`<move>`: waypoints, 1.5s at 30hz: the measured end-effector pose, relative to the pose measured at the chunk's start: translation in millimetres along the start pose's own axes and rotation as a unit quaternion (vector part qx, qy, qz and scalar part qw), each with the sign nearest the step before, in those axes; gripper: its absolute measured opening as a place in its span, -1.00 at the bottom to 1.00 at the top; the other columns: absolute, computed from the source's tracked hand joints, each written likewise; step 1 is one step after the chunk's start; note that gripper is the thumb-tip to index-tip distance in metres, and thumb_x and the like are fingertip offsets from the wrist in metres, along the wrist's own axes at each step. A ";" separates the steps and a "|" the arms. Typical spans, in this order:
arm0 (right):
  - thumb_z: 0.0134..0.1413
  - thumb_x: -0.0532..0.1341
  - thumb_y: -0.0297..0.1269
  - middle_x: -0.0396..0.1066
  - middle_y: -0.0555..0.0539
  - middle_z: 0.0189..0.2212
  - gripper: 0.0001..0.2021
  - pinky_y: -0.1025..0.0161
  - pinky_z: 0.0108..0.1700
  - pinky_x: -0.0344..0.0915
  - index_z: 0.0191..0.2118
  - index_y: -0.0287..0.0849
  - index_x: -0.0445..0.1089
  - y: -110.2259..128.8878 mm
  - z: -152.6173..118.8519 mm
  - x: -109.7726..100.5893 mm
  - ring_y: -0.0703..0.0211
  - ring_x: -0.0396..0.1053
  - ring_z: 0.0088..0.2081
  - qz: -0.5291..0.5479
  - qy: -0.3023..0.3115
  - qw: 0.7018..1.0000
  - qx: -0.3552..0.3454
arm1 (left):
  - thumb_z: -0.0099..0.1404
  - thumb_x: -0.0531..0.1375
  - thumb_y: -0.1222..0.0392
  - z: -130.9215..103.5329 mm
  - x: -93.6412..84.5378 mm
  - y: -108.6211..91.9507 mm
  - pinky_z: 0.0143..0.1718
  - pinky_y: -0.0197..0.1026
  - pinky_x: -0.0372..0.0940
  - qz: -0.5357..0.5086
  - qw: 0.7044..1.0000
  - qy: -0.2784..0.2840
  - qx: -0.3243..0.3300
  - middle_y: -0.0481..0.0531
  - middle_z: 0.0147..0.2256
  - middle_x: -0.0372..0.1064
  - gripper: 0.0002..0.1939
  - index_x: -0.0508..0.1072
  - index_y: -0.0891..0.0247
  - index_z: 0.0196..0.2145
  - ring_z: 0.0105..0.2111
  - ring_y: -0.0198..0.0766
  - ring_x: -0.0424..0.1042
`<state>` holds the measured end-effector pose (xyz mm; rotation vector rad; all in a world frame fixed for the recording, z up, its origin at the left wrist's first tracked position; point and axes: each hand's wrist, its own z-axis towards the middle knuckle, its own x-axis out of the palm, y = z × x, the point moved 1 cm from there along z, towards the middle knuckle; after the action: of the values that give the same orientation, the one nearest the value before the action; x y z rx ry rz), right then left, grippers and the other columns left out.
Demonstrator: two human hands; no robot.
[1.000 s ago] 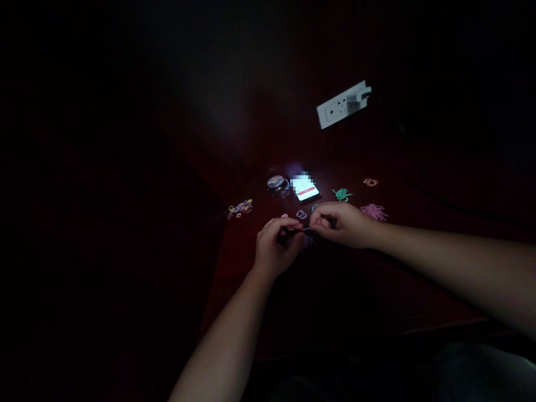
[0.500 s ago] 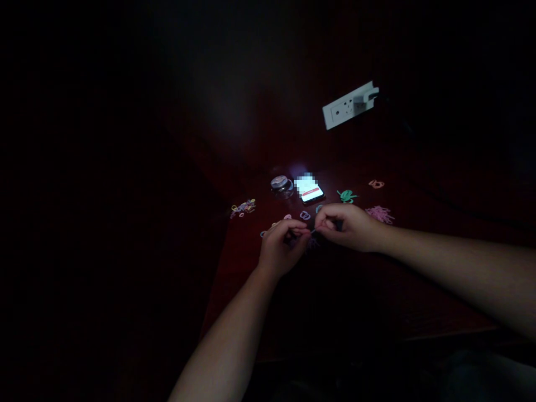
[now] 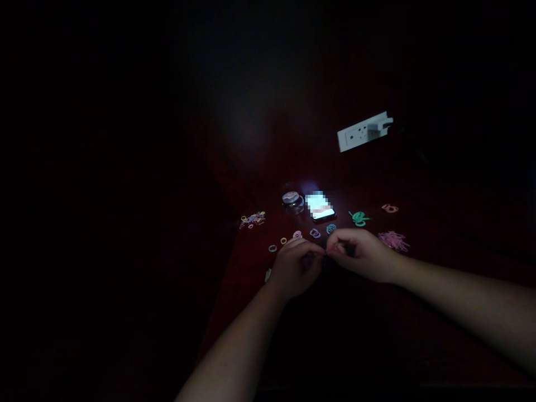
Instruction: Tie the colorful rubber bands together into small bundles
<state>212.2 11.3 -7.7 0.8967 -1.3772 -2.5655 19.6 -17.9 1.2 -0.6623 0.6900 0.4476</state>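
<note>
Over the dark red table (image 3: 234, 312), my left hand (image 3: 298, 267) and my right hand (image 3: 362, 254) meet at the fingertips. Both are pinched closed; whatever lies between the fingertips is too small and dark to make out. Just beyond them are blue bands (image 3: 331, 229), purple bands (image 3: 315, 233) and pink bands (image 3: 297, 235). A yellow ring (image 3: 283, 240) and a teal ring (image 3: 272, 248) lie left of these. Near my right hand are a pink pile of strips (image 3: 393, 240) and green bands (image 3: 359, 218).
A lit phone (image 3: 320, 205) lies beside a round clear jar (image 3: 292, 200). Mixed small bands (image 3: 252, 219) are at the left edge, orange bands (image 3: 389, 208) at the right. A white socket strip (image 3: 363, 132) holds a plug.
The whole view has shifted, so the table things appear lower and further right. Both hands stay together at the fingertips; the small strip seen between them earlier is no longer distinct.
</note>
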 end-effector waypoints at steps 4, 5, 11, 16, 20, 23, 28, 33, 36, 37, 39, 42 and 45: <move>0.12 0.18 -0.27 0.19 0.08 -0.59 -0.88 0.31 -0.52 0.09 -0.37 -0.20 0.36 -2.7 -0.3 -0.5 0.30 0.12 -0.55 -0.008 0.007 1.000 -0.003 | 0.26 0.17 0.29 -0.4 -1.4 -1.7 -0.13 -0.11 0.30 -0.001 1.000 -0.003 -0.005 -0.02 -0.39 0.45 -0.94 0.45 0.21 -0.35 -0.32 -0.25 0.40; 0.13 0.18 -0.26 0.19 0.08 -0.59 -0.88 0.31 -0.52 0.09 -0.36 -0.19 0.36 -3.1 -0.3 -0.6 0.30 0.12 -0.55 -0.008 0.009 1.000 -0.005 | 0.26 0.17 0.29 -0.3 -1.8 -2.4 -0.13 -0.11 0.30 0.001 1.000 -0.005 -0.007 -0.03 -0.40 0.45 -0.94 0.44 0.21 -0.36 -0.32 -0.25 0.40; 0.12 0.21 -0.26 0.18 0.11 -0.60 -0.89 0.34 -0.54 0.09 -0.29 -0.19 0.34 -3.1 -0.6 -0.7 0.32 0.12 -0.56 0.000 0.014 1.000 -0.019 | 0.27 0.17 0.30 0.5 -2.1 -2.9 -0.21 -0.12 0.31 0.002 1.000 -0.018 -0.007 -0.04 -0.40 0.47 -0.93 0.43 0.18 -0.37 -0.35 -0.25 0.42; 0.14 0.18 -0.30 0.19 0.10 -0.59 -0.92 0.34 -0.51 0.10 -0.35 -0.17 0.35 -5.2 -1.0 0.2 0.32 0.13 -0.54 -0.022 0.028 0.999 -0.022 | 0.23 0.21 0.31 -0.3 -0.5 -0.2 -0.22 -0.16 0.31 0.003 1.000 -0.019 -0.018 -0.05 -0.43 0.46 -0.95 0.45 0.21 -0.38 -0.37 -0.28 0.39; 0.15 0.17 -0.31 0.20 0.09 -0.59 -0.91 0.35 -0.52 0.09 -0.37 -0.18 0.34 -3.2 -1.0 0.1 0.32 0.13 -0.54 -0.021 0.033 0.999 -0.009 | 0.23 0.21 0.31 -0.9 -0.8 0.0 -0.27 -0.19 0.28 -0.002 1.000 -0.018 -0.024 -0.03 -0.43 0.47 -0.95 0.46 0.22 -0.39 -0.38 -0.27 0.39; 0.14 0.16 -0.32 0.21 0.09 -0.59 -0.91 0.35 -0.53 0.08 -0.37 -0.18 0.33 -0.9 -1.2 0.1 0.32 0.13 -0.55 -0.019 0.037 0.999 0.001 | 0.23 0.22 0.30 -1.0 -1.5 -0.5 -0.28 -0.18 0.28 -0.003 0.999 -0.023 -0.026 -0.01 -0.42 0.48 -0.96 0.47 0.22 -0.38 -0.37 -0.26 0.40; 0.11 0.17 -0.35 0.20 0.10 -0.59 -0.93 0.35 -0.53 0.07 -0.39 -0.17 0.31 -2.1 -1.4 -0.2 0.33 0.11 -0.55 -0.020 0.030 0.999 -0.004 | 0.24 0.20 0.30 -2.0 -2.0 0.2 -0.28 -0.17 0.29 -0.014 0.999 -0.029 -0.014 -0.01 -0.42 0.47 -0.94 0.46 0.22 -0.38 -0.37 -0.25 0.40; 0.07 0.17 -0.38 0.22 0.09 -0.59 -0.96 0.37 -0.54 0.06 -0.39 -0.17 0.32 -4.5 -0.7 -0.2 0.34 0.13 -0.55 -0.032 0.037 0.999 -0.005 | 0.26 0.21 0.26 -2.9 -1.8 2.1 -0.34 -0.20 0.28 -0.020 0.999 -0.038 -0.022 0.00 -0.43 0.45 -0.94 0.46 0.22 -0.38 -0.41 -0.27 0.38; 0.06 0.16 -0.39 0.21 0.10 -0.59 -0.97 0.38 -0.55 0.05 -0.38 -0.18 0.32 -4.0 -0.4 -0.4 0.35 0.13 -0.55 -0.038 0.039 0.999 -0.006 | 0.26 0.21 0.26 -2.5 -2.0 1.6 -0.32 -0.19 0.31 -0.018 0.999 -0.046 -0.022 -0.01 -0.44 0.44 -0.94 0.47 0.22 -0.39 -0.42 -0.28 0.39; 0.06 0.16 -0.39 0.20 0.10 -0.59 -0.97 0.38 -0.55 0.05 -0.38 -0.18 0.32 -3.6 -0.4 -0.5 0.35 0.13 -0.55 -0.037 0.038 0.999 -0.008 | 0.26 0.21 0.26 -2.3 -2.0 1.4 -0.31 -0.18 0.32 -0.017 0.998 -0.050 -0.019 -0.02 -0.45 0.45 -0.93 0.47 0.22 -0.39 -0.43 -0.28 0.39; 0.06 0.15 -0.38 0.19 0.11 -0.59 -0.97 0.38 -0.54 0.06 -0.38 -0.18 0.31 -2.6 -0.3 -1.0 0.36 0.12 -0.55 -0.032 0.034 0.999 -0.018 | 0.26 0.22 0.26 -2.0 -2.0 1.5 -0.28 -0.17 0.33 -0.015 0.998 -0.055 -0.011 -0.02 -0.45 0.45 -0.94 0.48 0.22 -0.39 -0.43 -0.29 0.40; 0.06 0.16 -0.37 0.19 0.11 -0.58 -0.98 0.38 -0.54 0.06 -0.36 -0.19 0.31 -1.9 -0.2 -1.4 0.36 0.12 -0.54 -0.026 0.025 0.999 -0.021 | 0.26 0.22 0.26 -1.9 -1.8 2.5 -0.27 -0.16 0.34 -0.006 0.998 -0.059 -0.007 -0.01 -0.45 0.46 -0.93 0.49 0.22 -0.38 -0.42 -0.28 0.40; 0.05 0.20 -0.35 0.19 0.12 -0.58 -0.95 0.38 -0.53 0.06 -0.34 -0.19 0.32 -2.3 0.1 -1.1 0.36 0.12 -0.54 -0.024 0.024 0.999 -0.025 | 0.26 0.23 0.25 -1.8 -1.8 2.9 -0.26 -0.15 0.35 0.002 0.999 -0.054 -0.005 -0.01 -0.45 0.47 -0.94 0.49 0.21 -0.39 -0.43 -0.28 0.40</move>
<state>213.4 13.2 -9.0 0.9888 -1.2888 -2.5830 15.9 -17.4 0.2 -0.6422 0.5877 0.4862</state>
